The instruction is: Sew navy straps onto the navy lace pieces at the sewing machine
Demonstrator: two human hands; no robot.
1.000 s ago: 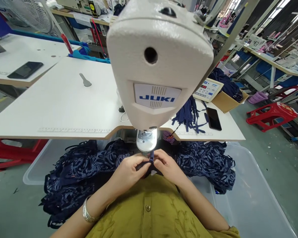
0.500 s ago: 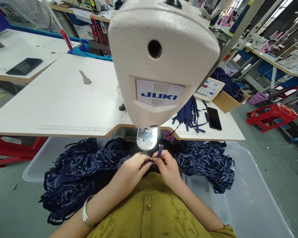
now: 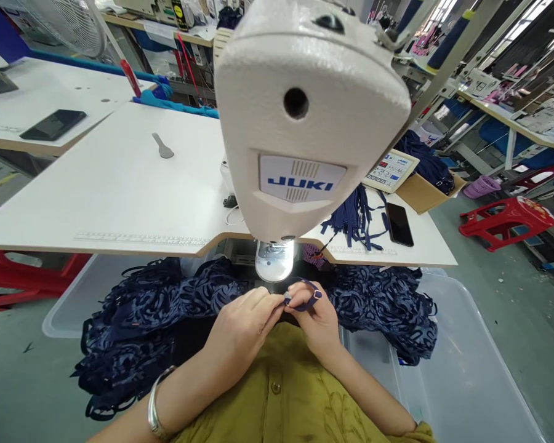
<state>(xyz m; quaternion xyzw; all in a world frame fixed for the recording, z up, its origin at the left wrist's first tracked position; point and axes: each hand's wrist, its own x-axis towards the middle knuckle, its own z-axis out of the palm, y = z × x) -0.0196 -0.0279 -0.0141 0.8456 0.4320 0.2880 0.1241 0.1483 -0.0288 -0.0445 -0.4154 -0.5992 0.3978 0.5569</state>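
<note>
- Presently both hands meet just below the sewing machine head (image 3: 311, 92), fingertips close together in front of the person's olive shirt (image 3: 272, 394)
- the left hand (image 3: 244, 320), bracelet (image 3: 154, 403) at its wrist, is closed in a pinch on the navy strap (image 3: 310, 303), though its fingers partly hide the hold
- the right hand (image 3: 319, 323) grips the same strap between thumb and fingers, and the band curves over near the index finger, with a small ring (image 3: 317, 295) on it
- the strap sits near the rounded metal plate (image 3: 274, 263), which is brightly lit, and looks apart from it
- dark blue patterned garments are heaped on both sides of the hands, one pile (image 3: 133, 332) to the left and another (image 3: 383, 307) to the right, the latter beside a clear plastic tub (image 3: 475, 363)
- on the table (image 3: 120, 184), right of the machine, lie a bundle of navy straps (image 3: 353, 216) and a phone (image 3: 399, 224), near a control panel (image 3: 391, 171)
- a flat grey tool (image 3: 163, 146) lies on the table's left part, well apart from the hands
</note>
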